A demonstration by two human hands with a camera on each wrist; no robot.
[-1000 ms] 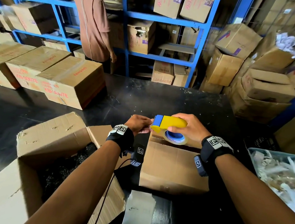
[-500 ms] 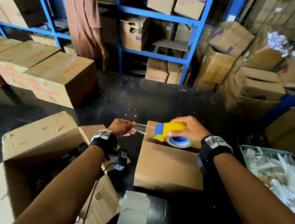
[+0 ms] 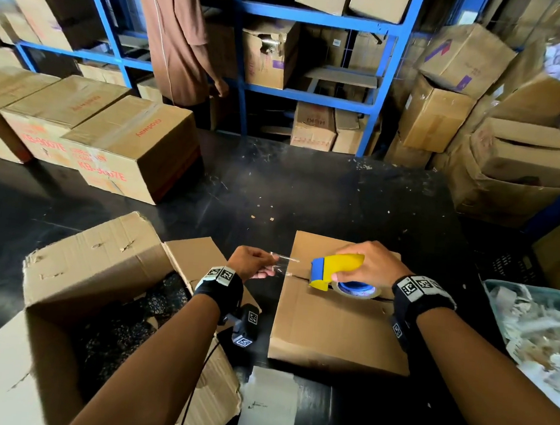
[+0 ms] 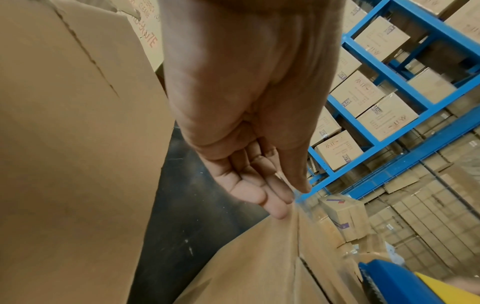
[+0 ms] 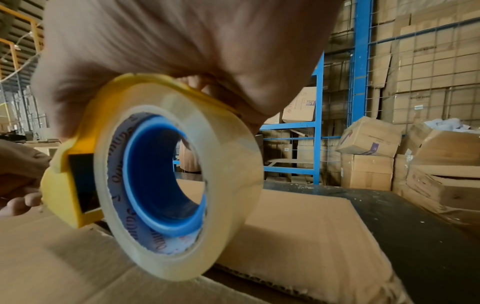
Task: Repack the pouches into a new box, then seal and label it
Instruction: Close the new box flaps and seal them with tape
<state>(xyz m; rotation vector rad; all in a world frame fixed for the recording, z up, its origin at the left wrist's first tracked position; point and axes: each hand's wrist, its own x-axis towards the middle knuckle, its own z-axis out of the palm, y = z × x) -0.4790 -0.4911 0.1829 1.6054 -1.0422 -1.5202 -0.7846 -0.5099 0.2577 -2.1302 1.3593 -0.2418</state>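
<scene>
**Tape drawn across the closed box**

Blue racking [image 3: 387,29] stacked with cartons fills the top of the head view, and a person in a brown shirt [image 3: 175,36] stands before it at upper left. More cartons are heaped at the right edge. The black bench [image 3: 307,187] spans the middle of the frame, flecked with cardboard scraps.

At upper left on the bench sit three sealed cartons [image 3: 133,147] with red print. At lower left an old box [image 3: 82,280] stands open, flaps out, dark contents showing inside. At the lower right edge a bin [image 3: 531,326] holds pale paper scraps.

The new box [image 3: 336,330] sits at lower centre on the bench, its flaps closed, with the seam running left to right across its top.

The right hand [image 3: 368,266] is wrapped around the yellow handle of a tape dispenser [image 3: 334,270], which rests on the box top over the seam; in the right wrist view the clear roll [image 5: 179,176] on its blue core touches the cardboard.

The left hand [image 3: 251,263], just off the box's left edge, pinches the free end of the tape [image 3: 284,263] between thumb and fingertips [image 4: 278,205]. The clear strip stretches from that pinch to the dispenser's blue front, above the left end of the seam.

A small grey sheet [image 3: 266,409] lies on the bench at bottom centre.
</scene>
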